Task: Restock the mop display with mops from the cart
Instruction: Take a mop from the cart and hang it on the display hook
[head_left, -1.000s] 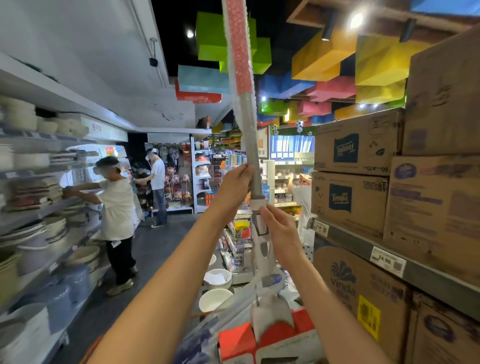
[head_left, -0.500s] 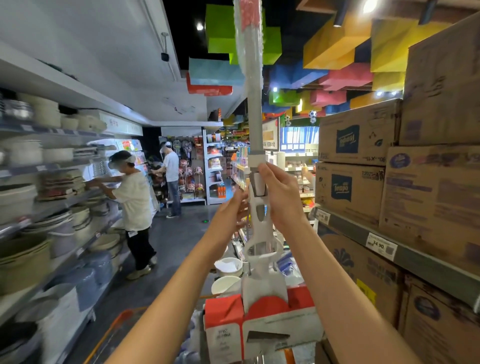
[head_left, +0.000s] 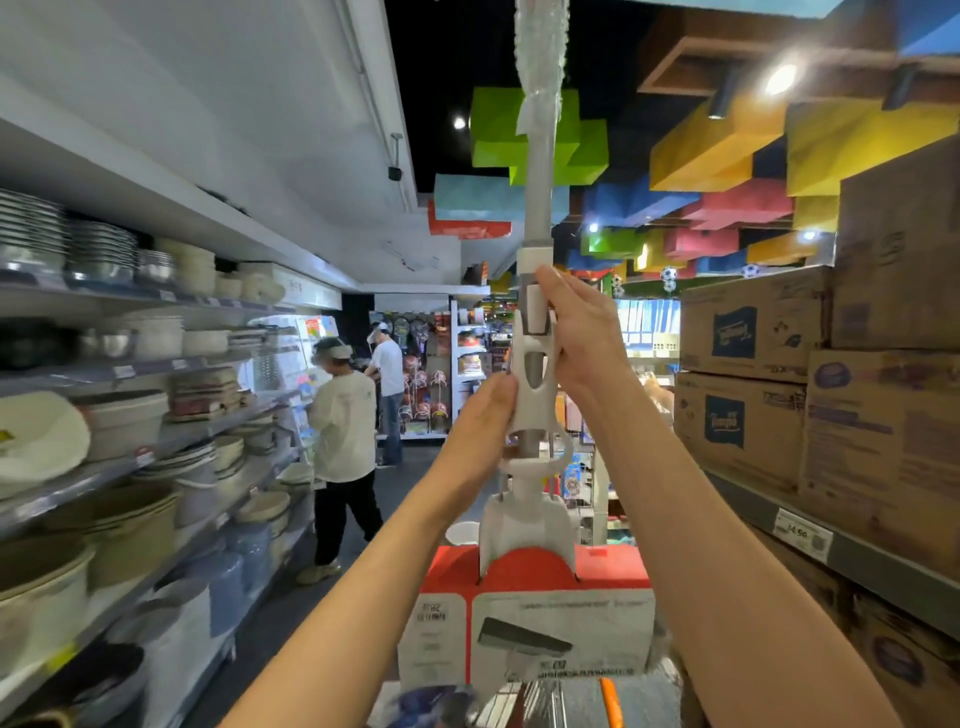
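**Tall mop held upright over the cart**

The grey-and-white plastic squeeze mop (head_left: 535, 364) stands at frame centre, its head in a red-and-white cardboard sleeve (head_left: 530, 613) at the bottom. The right hand (head_left: 582, 332) wraps the wringer grip; the left hand (head_left: 485, 415) grips just below. It looks light and stiff but top-heavy, so holding near the wringer suits. Brown cardboard boxes (head_left: 753, 374) crowd the right, bowl shelves (head_left: 156, 467) the left; open aisle lies ahead.

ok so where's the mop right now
In the head view the mop stands upright at centre frame, gripped by the left hand and the right hand, with its red and white boxed head low between the forearms, above the cart.
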